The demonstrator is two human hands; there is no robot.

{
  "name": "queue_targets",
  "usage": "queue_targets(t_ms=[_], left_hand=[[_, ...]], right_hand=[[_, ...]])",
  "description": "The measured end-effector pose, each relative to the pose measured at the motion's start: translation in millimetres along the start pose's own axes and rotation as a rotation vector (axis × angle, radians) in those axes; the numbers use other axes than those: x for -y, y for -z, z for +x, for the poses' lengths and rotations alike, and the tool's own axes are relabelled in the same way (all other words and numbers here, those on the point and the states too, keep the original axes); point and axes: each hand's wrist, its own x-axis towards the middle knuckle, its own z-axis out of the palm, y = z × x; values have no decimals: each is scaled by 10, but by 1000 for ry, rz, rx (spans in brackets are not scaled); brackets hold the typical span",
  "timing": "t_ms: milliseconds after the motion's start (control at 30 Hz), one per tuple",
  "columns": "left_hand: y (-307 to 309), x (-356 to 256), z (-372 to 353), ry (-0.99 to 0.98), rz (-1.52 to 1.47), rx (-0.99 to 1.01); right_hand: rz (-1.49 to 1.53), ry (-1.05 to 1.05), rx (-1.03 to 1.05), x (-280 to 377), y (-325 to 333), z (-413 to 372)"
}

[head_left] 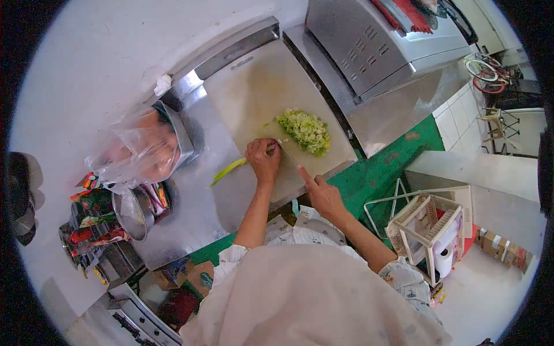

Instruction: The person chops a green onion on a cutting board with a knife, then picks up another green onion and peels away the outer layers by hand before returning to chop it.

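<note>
My left hand [264, 158] presses down on a long green stalk [228, 170] that lies across the pale cutting board [254, 86]. My right hand [324, 195] grips a knife [293, 154], index finger stretched along its back. The blade runs up toward my left hand's fingertips. A heap of chopped green vegetable [306, 131] lies on the board just beyond the blade. The stalk's cut end is hidden under my left hand.
The board rests on a steel counter [196, 202]. To the left stand a clear plastic bag in a container [144, 147], a steel bowl [133, 212] and colourful packets [92, 222]. A steel appliance [369, 46] sits behind the board. A white rack [427, 230] stands on the floor.
</note>
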Motion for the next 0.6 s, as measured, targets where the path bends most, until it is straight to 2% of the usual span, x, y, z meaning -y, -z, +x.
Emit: queue_targets(t_ms=[100,233,300,433,600], left_hand=[[-18,36,-9,-25,-79,-19],[4,32,19,-33,-24,-5],[28,25,13,-1,-71,43],[18,8,14,-22,-93,-4],[19,26,19,-47,-93,-7]], right_hand=[[-42,-9,-9,-21,-71,131],[-58,3,-36,-53,-118,150],[34,-1,-24,-131,-78,-34],[74,-54,14,-121,-4,-122],[92,19,-20,-84,13,-79]])
